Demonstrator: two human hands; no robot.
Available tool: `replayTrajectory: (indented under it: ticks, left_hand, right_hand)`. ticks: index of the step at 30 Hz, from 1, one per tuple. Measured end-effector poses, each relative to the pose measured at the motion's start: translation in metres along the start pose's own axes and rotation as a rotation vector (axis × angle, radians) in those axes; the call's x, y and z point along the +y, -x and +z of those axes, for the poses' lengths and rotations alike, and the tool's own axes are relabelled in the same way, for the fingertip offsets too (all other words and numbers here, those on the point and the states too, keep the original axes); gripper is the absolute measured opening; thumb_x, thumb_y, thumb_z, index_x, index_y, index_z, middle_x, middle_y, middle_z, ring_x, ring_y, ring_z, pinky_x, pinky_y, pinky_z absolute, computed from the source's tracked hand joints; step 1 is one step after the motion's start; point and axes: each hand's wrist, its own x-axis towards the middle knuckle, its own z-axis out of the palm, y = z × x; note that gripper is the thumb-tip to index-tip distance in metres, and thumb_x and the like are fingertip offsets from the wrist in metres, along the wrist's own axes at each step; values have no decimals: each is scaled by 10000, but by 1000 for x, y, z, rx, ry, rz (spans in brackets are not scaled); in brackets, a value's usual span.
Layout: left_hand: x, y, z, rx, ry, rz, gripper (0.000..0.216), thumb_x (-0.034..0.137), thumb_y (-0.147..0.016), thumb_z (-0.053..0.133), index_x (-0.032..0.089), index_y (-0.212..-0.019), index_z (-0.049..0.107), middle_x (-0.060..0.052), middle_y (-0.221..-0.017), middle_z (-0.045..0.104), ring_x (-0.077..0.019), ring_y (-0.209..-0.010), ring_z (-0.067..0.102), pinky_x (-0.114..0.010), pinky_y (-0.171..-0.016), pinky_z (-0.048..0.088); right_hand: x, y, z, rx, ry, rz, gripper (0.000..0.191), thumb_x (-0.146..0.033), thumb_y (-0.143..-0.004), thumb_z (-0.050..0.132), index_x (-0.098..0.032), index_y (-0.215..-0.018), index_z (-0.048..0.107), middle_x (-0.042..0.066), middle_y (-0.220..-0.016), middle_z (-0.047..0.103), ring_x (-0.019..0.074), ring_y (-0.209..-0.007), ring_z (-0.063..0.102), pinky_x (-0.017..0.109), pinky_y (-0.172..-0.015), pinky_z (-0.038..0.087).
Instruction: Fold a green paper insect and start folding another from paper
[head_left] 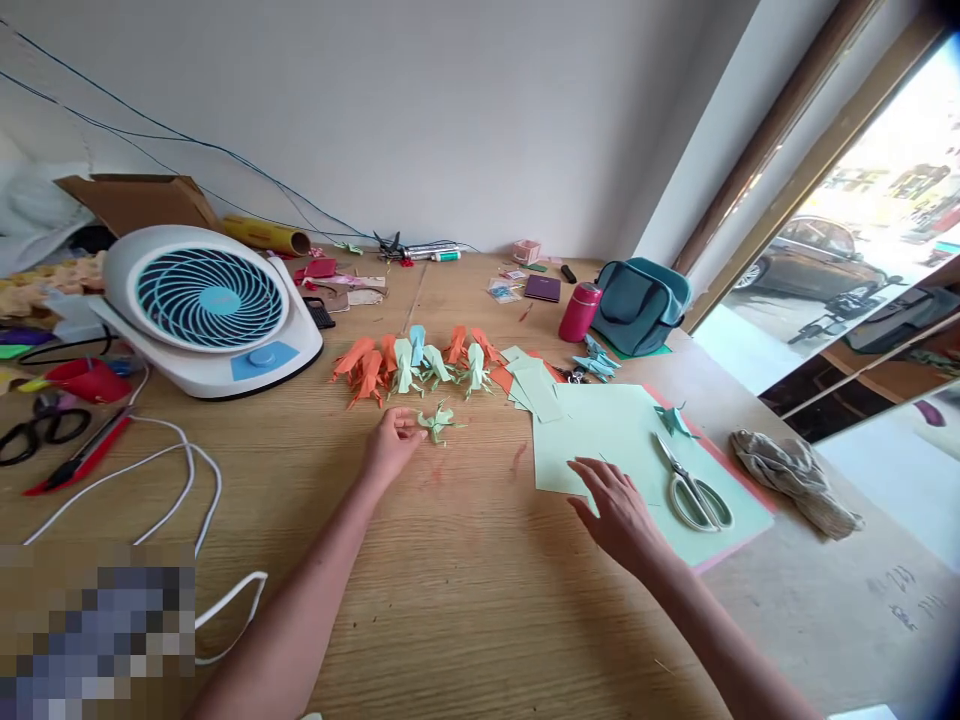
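Note:
My left hand (391,440) reaches forward over the wooden table and its fingertips touch a small pale green folded paper figure (439,423). The fingers are bent towards the figure. My right hand (616,508) lies open, fingers spread flat, on the near left corner of a pale green paper sheet (600,430). White-handled scissors (694,487) rest on that sheet just right of the hand. A row of several orange, green and blue folded paper figures (416,365) stands behind the left hand.
A white and blue desk fan (206,305) with a white cable (187,470) is at the left. Black scissors (37,428), a red bottle (579,311), a teal bag (641,303) and a crumpled cloth (799,478) lie around. The table edge runs along the right.

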Motion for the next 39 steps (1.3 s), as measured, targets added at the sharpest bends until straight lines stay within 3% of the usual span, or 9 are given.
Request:
replayTrajectory:
  ticks: [3,9,14,19,23,26,31,35,39]
  left_hand:
    - [-1,10,-5,63,-115,60,373,182,-620,760,172,-969,630,-23,-876,667,-114,-595,536,-312,-708,503]
    - [-1,54,-14,48,-236,181,271,134,-734,687,182,-998,650,-41,-910,672,-164,-743,615,-341,-783,525]
    - [-2,84,-10,4,-260,285,243,65,-780,622,190,-987,640,-55,-965,681,-191,-905,634,-362,-873,515]
    - [6,101,9,-98,-257,382,191,90,-839,584,195,-990,639,-58,-982,679,-208,-946,616,-383,-887,501]
    - [12,111,20,-207,-250,459,199,89,-825,594,215,-966,658,-41,-962,689,-217,-962,608,-376,-885,501]
    - [11,113,20,-233,-259,493,187,111,-846,569,220,-971,656,-51,-972,692,-230,-970,613,-388,-879,509]
    - [5,111,17,-274,-268,506,178,123,-862,556,214,-992,637,-53,-957,690,-216,-922,635,-378,-860,526]
    - [6,114,16,-282,-275,504,335,143,-862,583,216,-1188,580,-73,-1088,653,-211,-979,624,-386,-909,524]
    - [20,126,18,-344,-312,631,649,248,-850,670,258,-1448,416,-120,-1404,505,-248,-1199,545,-427,-1035,464]
  right_hand:
    - [23,6,2,-48,304,-122,466,-73,-887,482,-156,-1343,537,168,-1307,629,307,-1154,590,436,-906,473]
    - [33,-6,12,-141,459,-214,539,86,-766,442,-125,-1231,613,142,-1080,715,248,-853,682,358,-726,474]
    - [25,6,6,-108,365,-174,388,-52,-906,458,-127,-1271,565,134,-1086,715,247,-898,682,355,-741,489]
    - [-4,31,-4,-180,250,-211,370,-139,-935,474,-180,-1296,541,104,-1066,704,237,-867,661,363,-751,494]
    - [-20,19,-4,-102,285,-220,510,-81,-891,447,-169,-1393,471,163,-1248,643,289,-1111,598,412,-874,469]
    - [-21,-1,1,-119,292,-293,580,27,-808,440,-180,-1341,537,140,-1144,682,245,-934,633,361,-788,454]
    - [-23,-15,10,-54,292,-240,444,14,-827,483,-162,-1214,613,101,-886,668,232,-743,577,357,-688,411]
    - [-49,8,10,37,250,-183,405,-29,-920,420,-140,-1287,551,103,-932,660,238,-813,566,366,-737,414]
    - [-78,41,5,120,86,-323,371,-66,-962,396,-137,-1303,524,100,-959,672,226,-813,553,370,-764,416]
